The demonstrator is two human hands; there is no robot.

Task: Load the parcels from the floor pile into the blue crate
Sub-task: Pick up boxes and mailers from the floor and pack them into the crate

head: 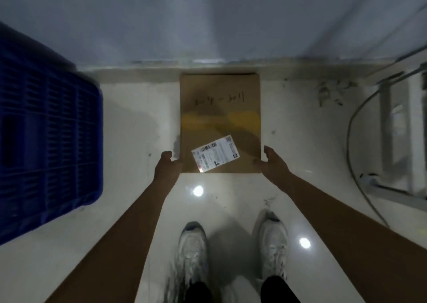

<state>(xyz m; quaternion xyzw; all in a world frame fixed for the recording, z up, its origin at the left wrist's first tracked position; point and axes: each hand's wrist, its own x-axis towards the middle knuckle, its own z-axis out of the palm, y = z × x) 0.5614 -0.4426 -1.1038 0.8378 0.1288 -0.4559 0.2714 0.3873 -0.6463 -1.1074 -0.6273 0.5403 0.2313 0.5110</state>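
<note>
We brace the box (220,122) between left hand (168,166) and right hand (273,162), grip wide on its near corners; lift level toward the crate (46,129).

Parcel storeroom: glossy floor (129,127), labelled carton (219,122) (handwritten code), blue crate (46,140).

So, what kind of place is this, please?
Probably a parcel sorting or storage room, though that is a guess. A cardboard parcel with a shipping label lies on a pale tiled floor against a plain wall, and a big blue crate stands beside it.
</note>
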